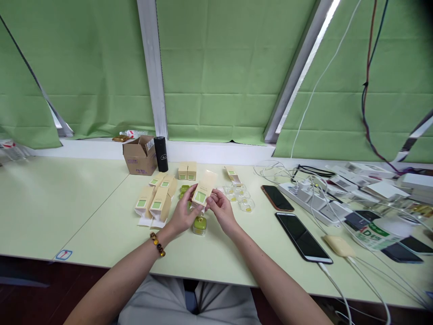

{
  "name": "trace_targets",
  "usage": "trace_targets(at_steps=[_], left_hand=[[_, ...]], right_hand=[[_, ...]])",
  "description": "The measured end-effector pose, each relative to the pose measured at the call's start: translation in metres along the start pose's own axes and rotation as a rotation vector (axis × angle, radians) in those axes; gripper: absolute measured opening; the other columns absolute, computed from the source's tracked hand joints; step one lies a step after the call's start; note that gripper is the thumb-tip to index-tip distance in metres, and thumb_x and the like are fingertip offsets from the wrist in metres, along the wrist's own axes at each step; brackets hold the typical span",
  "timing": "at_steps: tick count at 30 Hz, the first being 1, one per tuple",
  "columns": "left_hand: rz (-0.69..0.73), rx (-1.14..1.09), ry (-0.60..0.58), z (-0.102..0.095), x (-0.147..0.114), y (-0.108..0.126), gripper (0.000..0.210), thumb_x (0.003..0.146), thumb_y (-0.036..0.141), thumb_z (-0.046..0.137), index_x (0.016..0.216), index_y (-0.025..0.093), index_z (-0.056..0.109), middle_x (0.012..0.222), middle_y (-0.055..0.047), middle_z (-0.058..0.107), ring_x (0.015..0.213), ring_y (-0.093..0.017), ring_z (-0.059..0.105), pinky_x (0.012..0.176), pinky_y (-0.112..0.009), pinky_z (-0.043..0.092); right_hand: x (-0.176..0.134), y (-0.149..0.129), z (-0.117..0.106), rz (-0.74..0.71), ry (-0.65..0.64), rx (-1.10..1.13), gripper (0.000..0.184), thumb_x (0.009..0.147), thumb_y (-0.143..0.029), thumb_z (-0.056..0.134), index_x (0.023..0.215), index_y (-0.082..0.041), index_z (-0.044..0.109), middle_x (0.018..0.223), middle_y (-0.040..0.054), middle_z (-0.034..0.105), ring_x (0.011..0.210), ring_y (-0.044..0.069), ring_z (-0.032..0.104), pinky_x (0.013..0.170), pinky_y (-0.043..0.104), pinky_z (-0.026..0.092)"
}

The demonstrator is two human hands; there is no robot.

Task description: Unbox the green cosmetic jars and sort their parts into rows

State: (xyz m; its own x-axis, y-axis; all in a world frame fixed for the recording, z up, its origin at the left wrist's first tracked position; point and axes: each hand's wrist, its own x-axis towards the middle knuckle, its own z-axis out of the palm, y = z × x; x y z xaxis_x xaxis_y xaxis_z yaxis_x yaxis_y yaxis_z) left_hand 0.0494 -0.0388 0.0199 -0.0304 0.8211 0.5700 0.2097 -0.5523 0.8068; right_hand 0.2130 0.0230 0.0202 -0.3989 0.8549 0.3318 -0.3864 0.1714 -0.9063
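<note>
As both hands meet near the middle of the table, a small cream carton with a green square on its front stands tilted between them, its upper flap open. The left hand grasps its left side, thumb across the lower front; the right hand pinches its lower right edge. Just below the carton, nearer the person, sits a green-lidded jar. More green lids show just beyond the left hand, and clear containers lie to the right, beside another carton. A cluster of cream cartons stands left of the hands, with a pair of boxes farther back. Behind the cluster are a cardboard box and a black cylinder. On the right, two phones lie near a cable-crowded power strip.
</note>
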Motion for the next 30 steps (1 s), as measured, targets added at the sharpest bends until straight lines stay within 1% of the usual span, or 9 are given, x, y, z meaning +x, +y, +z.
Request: trace_targets(at_steps=[3,7,13,15,19,22,24,27,30], left_hand=[[-0.009,0.096,0.047,0.0009,-0.0008,-0.0033,0.068,0.094,0.035,0.071,0.155,0.022,0.045,0.153,-0.015,0.056,0.14,-0.032,0.055,0.118,-0.047,0.045],[0.028,0.121,0.006,0.0007,-0.002,-0.0054,0.065,0.099,0.035,0.064,0.159,0.023,0.044,0.158,-0.013,0.053,0.147,-0.032,0.048,0.124,-0.047,0.039],[0.008,0.141,0.003,0.0012,-0.0048,-0.0035,0.071,0.098,0.036,0.066,0.162,0.025,0.038,0.159,-0.012,0.051,0.147,-0.032,0.049,0.124,-0.048,0.039],[0.016,0.134,0.007,0.0005,-0.0055,-0.005,0.068,0.1,0.036,0.063,0.162,0.026,0.038,0.159,-0.012,0.051,0.147,-0.032,0.049,0.124,-0.048,0.039],[0.049,0.076,-0.024,-0.0016,-0.0053,-0.0078,0.061,0.106,0.037,0.049,0.163,0.022,0.035,0.158,-0.014,0.052,0.146,-0.03,0.05,0.122,-0.046,0.041],[0.01,0.033,-0.01,-0.0007,-0.0038,-0.007,0.057,0.107,0.038,0.044,0.161,0.022,0.039,0.154,-0.013,0.057,0.141,-0.029,0.055,0.117,-0.043,0.047],[-0.044,0.011,0.022,0.0013,-0.0024,-0.0059,0.056,0.106,0.04,0.048,0.159,0.022,0.043,0.153,-0.013,0.058,0.137,-0.03,0.058,0.112,-0.042,0.051],[-0.123,-0.051,0.063,0.004,-0.0005,-0.005,0.059,0.101,0.043,0.06,0.154,0.022,0.049,0.153,-0.015,0.058,0.135,-0.031,0.06,0.106,-0.042,0.056],[-0.139,-0.109,0.073,0.0049,-0.0005,-0.0045,0.068,0.093,0.041,0.073,0.154,0.022,0.048,0.156,-0.015,0.054,0.14,-0.032,0.056,0.11,-0.043,0.054]], right_hand=[[0.0001,0.0006,-0.0004,0.011,0.012,0.006,0.056,0.079,-0.057,0.084,0.116,-0.023,0.061,0.092,0.0029,0.076,0.064,0.013,0.061,0.062,0.028,0.052],[0.0004,0.0002,-0.0016,0.052,0.038,0.016,0.059,0.079,-0.06,0.083,0.117,-0.023,0.057,0.086,0.0018,0.076,0.061,0.013,0.06,0.059,0.027,0.049],[-0.0002,-0.0021,0.0008,0.083,0.026,0.021,0.065,0.076,-0.061,0.085,0.121,-0.024,0.055,0.082,0.0008,0.076,0.059,0.014,0.059,0.057,0.027,0.047],[-0.0002,-0.0028,0.0015,0.093,0.006,0.04,0.066,0.075,-0.061,0.085,0.122,-0.024,0.057,0.08,-0.0001,0.075,0.056,0.013,0.056,0.055,0.027,0.046],[0.0009,-0.003,0.0007,0.103,-0.006,0.082,0.058,0.076,-0.061,0.085,0.113,-0.02,0.066,0.061,-0.0049,0.062,0.053,0.012,0.05,0.054,0.026,0.045],[0.0019,-0.0014,-0.0006,0.109,0.002,0.092,0.052,0.074,-0.06,0.086,0.103,-0.019,0.071,0.053,-0.0072,0.051,0.053,0.012,0.048,0.054,0.025,0.044],[0.0022,-0.0001,-0.001,0.113,0.003,0.093,0.051,0.075,-0.06,0.086,0.1,-0.018,0.072,0.053,-0.0068,0.051,0.053,0.011,0.047,0.053,0.025,0.043],[0.0021,0.0014,-0.0012,0.116,0.003,0.088,0.05,0.076,-0.06,0.085,0.1,-0.018,0.073,0.058,-0.0053,0.057,0.052,0.01,0.047,0.053,0.024,0.044],[0.002,0.0014,-0.0013,0.119,0.015,0.076,0.053,0.076,-0.063,0.084,0.104,-0.019,0.073,0.063,-0.0029,0.065,0.052,0.011,0.052,0.052,0.025,0.046]])
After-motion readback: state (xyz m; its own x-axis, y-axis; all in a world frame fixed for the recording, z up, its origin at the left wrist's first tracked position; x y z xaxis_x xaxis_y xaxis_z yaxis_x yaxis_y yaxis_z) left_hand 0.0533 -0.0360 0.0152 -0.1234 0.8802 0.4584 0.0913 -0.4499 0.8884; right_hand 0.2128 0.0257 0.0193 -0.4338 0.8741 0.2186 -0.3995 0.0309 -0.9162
